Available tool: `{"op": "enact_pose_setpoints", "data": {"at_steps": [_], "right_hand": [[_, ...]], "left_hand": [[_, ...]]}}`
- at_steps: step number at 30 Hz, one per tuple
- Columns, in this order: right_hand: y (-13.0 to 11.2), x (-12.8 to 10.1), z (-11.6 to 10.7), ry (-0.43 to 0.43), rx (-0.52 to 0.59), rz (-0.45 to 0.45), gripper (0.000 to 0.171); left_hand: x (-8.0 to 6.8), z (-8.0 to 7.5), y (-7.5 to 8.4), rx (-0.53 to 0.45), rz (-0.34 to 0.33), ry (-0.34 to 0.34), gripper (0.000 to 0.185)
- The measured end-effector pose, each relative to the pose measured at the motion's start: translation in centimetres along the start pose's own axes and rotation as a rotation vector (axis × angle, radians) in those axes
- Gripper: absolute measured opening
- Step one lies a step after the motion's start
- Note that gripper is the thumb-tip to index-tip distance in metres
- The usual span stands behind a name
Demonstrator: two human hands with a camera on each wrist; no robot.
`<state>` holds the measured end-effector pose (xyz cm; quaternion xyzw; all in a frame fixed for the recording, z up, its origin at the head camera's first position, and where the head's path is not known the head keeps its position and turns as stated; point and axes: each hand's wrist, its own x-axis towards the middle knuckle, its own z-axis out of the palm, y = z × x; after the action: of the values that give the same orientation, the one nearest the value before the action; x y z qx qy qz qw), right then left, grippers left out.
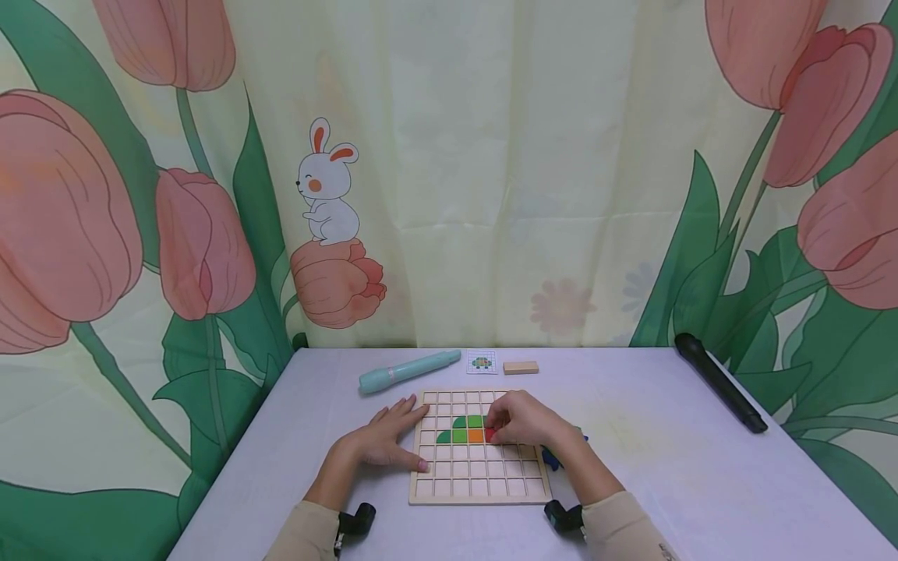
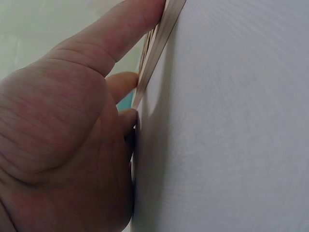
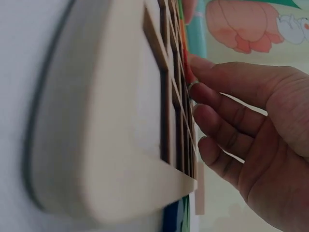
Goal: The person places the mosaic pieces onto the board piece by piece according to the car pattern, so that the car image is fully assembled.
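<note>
Nearest you, both sleeves come up from the near edge of the counter (image 1: pixel 631 405) toward the wooden grid board (image 1: pixel 480 489). Your right hand (image 1: pixel 528 421) sits on the board's right half, fingers (image 3: pixel 227 82) curled down and pinching a red piece (image 1: pixel 490 434) at their tips; the piece lies straight under the fingertips, just right of the orange piece (image 1: pixel 475 435) and touching the row of green pieces (image 1: pixel 459 430) to its left. That row runs left to right across the board's middle, so the red piece sits at its right end. Your left hand (image 1: pixel 384 436) lies flat with fingers straight, pressing the board's left rim (the right hand is plainly the nearer one to the coloured row). Most of the red piece is hidden beneath your fingers, so its shape cannot be made out, and something blue (image 1: pixel 550 458) by your right wrist is mostly covered.
</note>
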<state>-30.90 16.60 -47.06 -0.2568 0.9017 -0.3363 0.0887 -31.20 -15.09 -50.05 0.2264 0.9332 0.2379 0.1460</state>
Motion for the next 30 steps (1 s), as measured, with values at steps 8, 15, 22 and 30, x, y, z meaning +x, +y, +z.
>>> {"op": "enact_pose_setpoints", "data": {"at_steps": [8,15,22,30], "right_hand": [[-0.3,-0.6,-1.5,0.084,-0.010,0.103,0.012],[-0.3,-1.0,-2.9,0.152,-0.012,0.117,0.020],[0.3,-1.5,-3.6,0.175,-0.015,0.142,0.024],[1.7,-2.6,-4.9,0.125,-0.006,0.199,0.022]], "left_hand": [[-0.1,-0.1,0.1,-0.005,0.017,-0.001,0.113],[-0.3,-0.2,0.2,-0.016,0.031,0.002,0.112],[-0.3,-0.2,0.2,-0.021,0.032,0.006,0.112],[-0.2,-0.2,0.1,-0.017,0.026,0.003,0.112]]}}
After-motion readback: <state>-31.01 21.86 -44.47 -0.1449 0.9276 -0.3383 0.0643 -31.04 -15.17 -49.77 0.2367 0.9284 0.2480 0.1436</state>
